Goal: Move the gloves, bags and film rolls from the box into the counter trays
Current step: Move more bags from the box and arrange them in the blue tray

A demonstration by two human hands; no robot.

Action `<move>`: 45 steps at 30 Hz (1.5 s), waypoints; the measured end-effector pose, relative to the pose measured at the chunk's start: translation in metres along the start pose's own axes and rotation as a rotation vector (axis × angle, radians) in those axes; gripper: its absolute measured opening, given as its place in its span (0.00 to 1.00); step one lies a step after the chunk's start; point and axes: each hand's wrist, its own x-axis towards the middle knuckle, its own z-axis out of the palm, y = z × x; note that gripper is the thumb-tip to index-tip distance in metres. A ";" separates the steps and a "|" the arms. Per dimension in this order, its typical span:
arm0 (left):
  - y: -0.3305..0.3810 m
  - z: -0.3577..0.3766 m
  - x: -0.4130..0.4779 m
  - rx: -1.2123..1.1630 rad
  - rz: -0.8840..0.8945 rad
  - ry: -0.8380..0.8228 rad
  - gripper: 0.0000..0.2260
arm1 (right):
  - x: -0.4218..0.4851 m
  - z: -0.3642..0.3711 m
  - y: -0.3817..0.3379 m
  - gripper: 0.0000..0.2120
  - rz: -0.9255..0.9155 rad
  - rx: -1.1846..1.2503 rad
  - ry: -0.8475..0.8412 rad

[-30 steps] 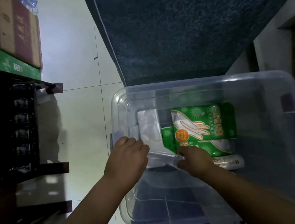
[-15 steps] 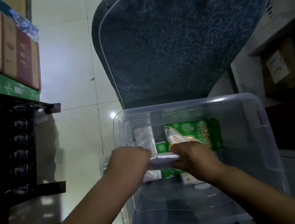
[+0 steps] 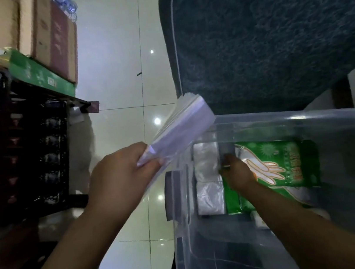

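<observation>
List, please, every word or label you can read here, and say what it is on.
Nothing here can be read.
Orange characters on the glove pack: too blurred.
Red print on the cardboard box: too blurred.
White label on the green carton: too small.
</observation>
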 end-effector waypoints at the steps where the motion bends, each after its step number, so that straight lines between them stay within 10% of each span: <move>1: -0.004 0.004 0.000 -0.073 -0.019 0.015 0.15 | 0.009 0.009 -0.001 0.16 0.032 0.048 0.015; 14: -0.024 0.011 -0.016 -0.229 -0.149 0.014 0.14 | -0.011 0.040 -0.001 0.10 0.147 0.092 -0.008; 32: 0.109 -0.045 -0.051 -0.371 -0.005 -0.009 0.17 | -0.208 -0.187 -0.108 0.06 -0.215 0.859 0.400; 45: 0.248 -0.056 -0.102 -1.017 0.016 -0.469 0.14 | -0.291 -0.257 -0.142 0.07 -0.273 0.959 0.753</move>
